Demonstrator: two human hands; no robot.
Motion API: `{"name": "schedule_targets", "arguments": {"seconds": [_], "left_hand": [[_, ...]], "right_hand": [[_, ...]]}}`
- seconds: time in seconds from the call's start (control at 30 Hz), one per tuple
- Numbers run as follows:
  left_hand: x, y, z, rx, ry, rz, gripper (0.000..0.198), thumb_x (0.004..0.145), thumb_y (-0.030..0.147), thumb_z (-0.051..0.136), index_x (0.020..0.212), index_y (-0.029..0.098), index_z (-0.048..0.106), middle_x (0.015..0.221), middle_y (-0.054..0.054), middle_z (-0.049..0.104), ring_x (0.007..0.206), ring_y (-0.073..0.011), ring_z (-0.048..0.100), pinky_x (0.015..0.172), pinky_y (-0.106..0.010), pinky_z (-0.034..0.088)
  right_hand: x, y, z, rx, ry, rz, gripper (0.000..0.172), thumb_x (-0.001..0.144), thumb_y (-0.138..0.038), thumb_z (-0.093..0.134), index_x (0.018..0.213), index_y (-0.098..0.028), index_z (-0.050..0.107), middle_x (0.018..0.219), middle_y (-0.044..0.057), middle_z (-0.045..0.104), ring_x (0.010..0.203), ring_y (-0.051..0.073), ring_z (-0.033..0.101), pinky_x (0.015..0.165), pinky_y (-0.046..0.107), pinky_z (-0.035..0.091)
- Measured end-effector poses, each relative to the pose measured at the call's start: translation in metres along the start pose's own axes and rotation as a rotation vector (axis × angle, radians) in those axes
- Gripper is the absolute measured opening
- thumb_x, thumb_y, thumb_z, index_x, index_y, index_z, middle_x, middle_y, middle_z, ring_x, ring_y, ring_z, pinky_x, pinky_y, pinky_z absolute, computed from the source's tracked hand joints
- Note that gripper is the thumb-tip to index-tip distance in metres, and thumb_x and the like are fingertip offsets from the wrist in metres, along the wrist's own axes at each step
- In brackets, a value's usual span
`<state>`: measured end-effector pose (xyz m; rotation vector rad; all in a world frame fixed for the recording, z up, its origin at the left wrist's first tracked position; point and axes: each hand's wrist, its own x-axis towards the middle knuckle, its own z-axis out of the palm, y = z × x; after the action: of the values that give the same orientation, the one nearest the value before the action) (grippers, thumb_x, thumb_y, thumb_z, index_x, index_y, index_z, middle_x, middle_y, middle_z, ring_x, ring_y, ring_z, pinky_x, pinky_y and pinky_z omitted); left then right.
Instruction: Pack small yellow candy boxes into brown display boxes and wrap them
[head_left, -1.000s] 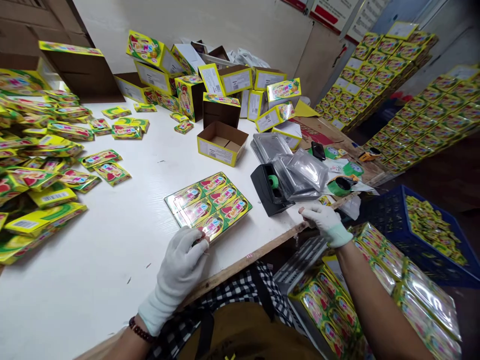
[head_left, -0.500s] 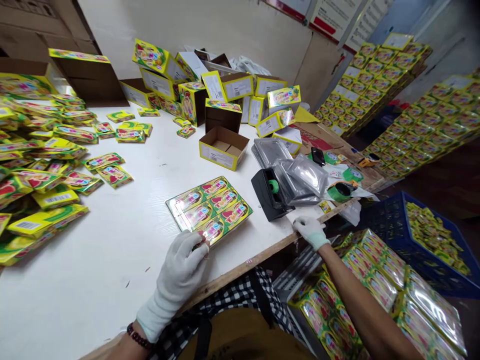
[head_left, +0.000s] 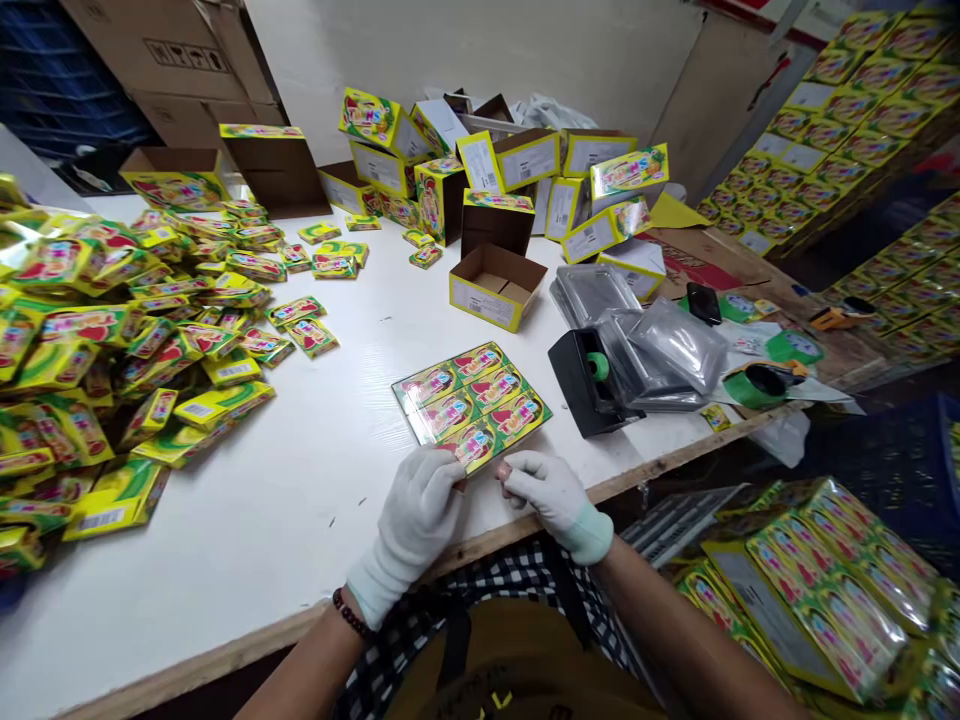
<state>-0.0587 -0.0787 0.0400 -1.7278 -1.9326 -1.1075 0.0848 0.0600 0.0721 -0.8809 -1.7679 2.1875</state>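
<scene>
Just beyond left hand [head_left: 420, 505], flat pack [head_left: 474, 402], touching

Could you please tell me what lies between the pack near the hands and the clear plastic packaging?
In the head view, a black tape dispenser with a green roll stands between the pack and the clear plastic packaging.
</scene>
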Motion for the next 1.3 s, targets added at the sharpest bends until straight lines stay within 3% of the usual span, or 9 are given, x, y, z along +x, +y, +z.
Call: {"name": "schedule_targets", "arguments": {"seconds": [0.17, 0.37, 0.57, 0.7, 0.8, 0.9, 1.03, 1.17, 1.3], "left_hand": [[0.001, 0.003, -0.004, 0.209, -0.086, 0.103, 0.045, 0.084, 0.003, 0.053, 0.126, 0.019, 0.051, 0.096, -0.008, 0.062, 0.084, -0.0212, 0.054, 0.072, -0.036, 0.048], [0.021, 0.012, -0.007, 0.288, -0.299, -0.039, 0.013, 0.087, 0.03, 0.059, 0.095, 0.022, 0.067, 0.091, -0.008, 0.06, 0.081, -0.0227, 0.053, 0.07, -0.038, 0.041], [0.025, 0.014, 0.015, 0.344, -0.218, -0.108, 0.015, 0.084, 0.026, 0.062, 0.07, 0.019, 0.061, 0.075, -0.006, 0.058, 0.071, -0.021, 0.049, 0.06, -0.036, 0.03], [0.033, 0.013, 0.002, 0.167, -0.23, -0.154, 0.013, 0.081, 0.026, 0.064, 0.071, 0.019, 0.06, 0.079, -0.005, 0.06, 0.075, -0.0208, 0.053, 0.066, -0.036, 0.037], [0.051, -0.014, -0.018, 0.047, -0.078, -0.272, 0.016, 0.083, 0.034, 0.062, 0.078, 0.019, 0.064, 0.082, -0.005, 0.061, 0.08, -0.0209, 0.056, 0.074, -0.036, 0.043], [0.063, -0.059, -0.03, -0.021, 0.129, -0.645, 0.034, 0.078, 0.04, 0.065, 0.101, 0.015, 0.066, 0.1, -0.01, 0.064, 0.092, -0.0238, 0.058, 0.083, -0.038, 0.046], [0.047, -0.086, -0.027, -0.361, -0.07, -0.987, 0.04, 0.082, 0.049, 0.055, 0.095, 0.013, 0.069, 0.087, -0.006, 0.069, 0.078, -0.0192, 0.06, 0.073, -0.032, 0.049], [0.01, -0.054, -0.021, -0.377, -0.094, -1.009, 0.037, 0.088, 0.048, 0.05, 0.09, 0.016, 0.069, 0.086, -0.005, 0.071, 0.081, -0.0193, 0.063, 0.073, -0.03, 0.05], [-0.012, -0.016, -0.015, -0.328, -0.037, -1.036, 0.034, 0.091, 0.045, 0.05, 0.1, 0.018, 0.068, 0.099, -0.007, 0.073, 0.091, -0.022, 0.066, 0.084, -0.035, 0.053]], "right_hand": [[0.016, 0.021, 0.01, -0.004, 0.05, 0.003, 0.04, 0.072, -0.055, 0.073, 0.067, -0.017, 0.063, 0.06, -0.001, 0.057, 0.052, 0.009, 0.045, 0.05, 0.023, 0.034], [0.028, 0.036, 0.003, -0.088, 0.042, 0.119, 0.043, 0.07, -0.059, 0.072, 0.067, -0.017, 0.059, 0.054, -0.002, 0.059, 0.045, 0.009, 0.047, 0.046, 0.022, 0.038], [0.02, 0.029, -0.018, 0.029, 0.101, 0.181, 0.054, 0.066, -0.061, 0.075, 0.089, -0.023, 0.045, 0.061, -0.004, 0.062, 0.043, 0.011, 0.055, 0.042, 0.022, 0.041], [0.039, 0.006, -0.041, -0.033, 0.232, 0.045, 0.055, 0.071, -0.065, 0.066, 0.092, -0.025, 0.036, 0.072, -0.003, 0.062, 0.053, 0.015, 0.062, 0.051, 0.03, 0.051], [0.081, -0.022, -0.059, -0.239, 0.271, -0.047, 0.055, 0.065, -0.055, 0.075, 0.092, -0.023, 0.04, 0.075, 0.002, 0.063, 0.066, 0.021, 0.064, 0.062, 0.038, 0.055], [0.12, -0.051, -0.06, -0.462, 0.34, -0.228, 0.049, 0.07, -0.04, 0.075, 0.106, -0.019, 0.05, 0.107, 0.012, 0.065, 0.099, 0.028, 0.062, 0.087, 0.045, 0.051], [0.118, -0.061, -0.026, -1.233, 0.006, -0.685, 0.048, 0.091, -0.042, 0.054, 0.13, -0.014, 0.052, 0.138, 0.019, 0.05, 0.128, 0.035, 0.044, 0.107, 0.056, 0.032], [0.07, -0.032, 0.001, -1.545, -0.34, -0.926, 0.069, 0.093, -0.061, 0.047, 0.146, -0.017, 0.044, 0.15, 0.022, 0.038, 0.14, 0.042, 0.027, 0.112, 0.066, 0.015], [0.055, -0.003, -0.013, -1.567, -0.422, -1.12, 0.058, 0.096, -0.039, 0.053, 0.15, -0.028, 0.038, 0.152, 0.016, 0.039, 0.142, 0.04, 0.028, 0.111, 0.064, 0.019]]}}
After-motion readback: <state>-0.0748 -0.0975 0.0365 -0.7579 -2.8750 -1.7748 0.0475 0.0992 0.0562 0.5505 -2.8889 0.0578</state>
